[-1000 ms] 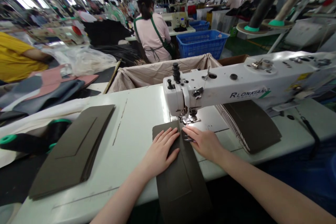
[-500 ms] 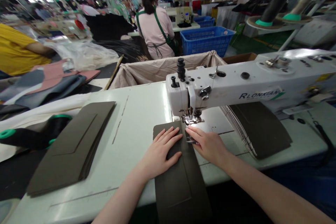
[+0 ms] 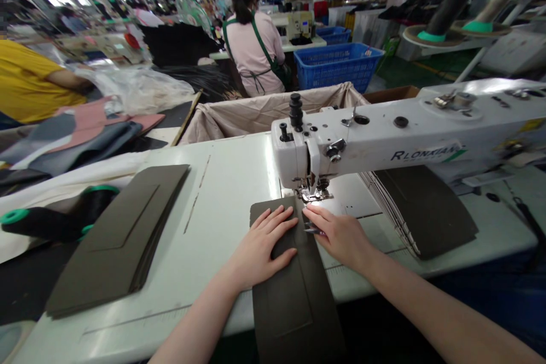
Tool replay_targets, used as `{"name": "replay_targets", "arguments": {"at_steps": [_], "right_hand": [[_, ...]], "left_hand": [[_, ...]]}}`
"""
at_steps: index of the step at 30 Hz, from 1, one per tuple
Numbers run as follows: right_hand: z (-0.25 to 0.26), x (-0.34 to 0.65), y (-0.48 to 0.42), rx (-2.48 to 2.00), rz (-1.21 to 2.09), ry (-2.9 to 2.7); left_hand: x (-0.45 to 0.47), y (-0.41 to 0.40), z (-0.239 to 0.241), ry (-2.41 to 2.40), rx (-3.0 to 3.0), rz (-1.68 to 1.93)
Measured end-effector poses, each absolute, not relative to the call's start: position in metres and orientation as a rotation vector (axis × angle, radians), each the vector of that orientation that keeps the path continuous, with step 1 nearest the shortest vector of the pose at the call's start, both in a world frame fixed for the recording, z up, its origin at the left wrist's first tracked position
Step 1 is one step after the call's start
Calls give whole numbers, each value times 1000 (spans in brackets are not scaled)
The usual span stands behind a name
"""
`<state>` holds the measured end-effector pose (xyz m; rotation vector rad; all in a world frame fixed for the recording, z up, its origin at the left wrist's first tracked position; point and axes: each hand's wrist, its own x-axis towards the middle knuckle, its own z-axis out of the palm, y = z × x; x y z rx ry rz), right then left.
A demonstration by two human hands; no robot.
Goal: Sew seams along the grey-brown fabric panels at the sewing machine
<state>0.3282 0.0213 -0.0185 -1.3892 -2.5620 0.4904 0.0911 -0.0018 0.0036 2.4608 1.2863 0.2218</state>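
A dark olive panel [image 3: 290, 307] with a stitched outline lies under my hands, its far end at the presser foot [image 3: 313, 196] of a white sewing machine [image 3: 367, 142] and its near end hanging over the table edge. My left hand [image 3: 264, 247] rests flat on the panel, fingers spread. Beside the presser foot, my right hand [image 3: 341, 233] has its fingertips together on the panel's right edge. Metal tips of what look like thread snips [image 3: 312, 229] poke out from under that hand; their handles are hidden in it.
Stacks of similar panels lie left [image 3: 115, 239] and right [image 3: 426, 210] on the pale table [image 3: 213, 193]. Black thread cones [image 3: 46, 222] lie at far left. Behind the table are a cloth-lined bin [image 3: 239, 119], a blue basket [image 3: 336, 65] and a seated person [image 3: 256, 51].
The view has shifted very slightly. Both hands and the panel keep the same places by the presser foot.
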Motion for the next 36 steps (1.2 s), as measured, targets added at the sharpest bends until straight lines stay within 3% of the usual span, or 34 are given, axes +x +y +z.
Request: {"name": "replay_targets", "arguments": {"at_steps": [36], "right_hand": [[-15, 328, 20, -1391, 515, -2538]], "left_hand": [[93, -4, 7, 1393, 2441, 340]]}}
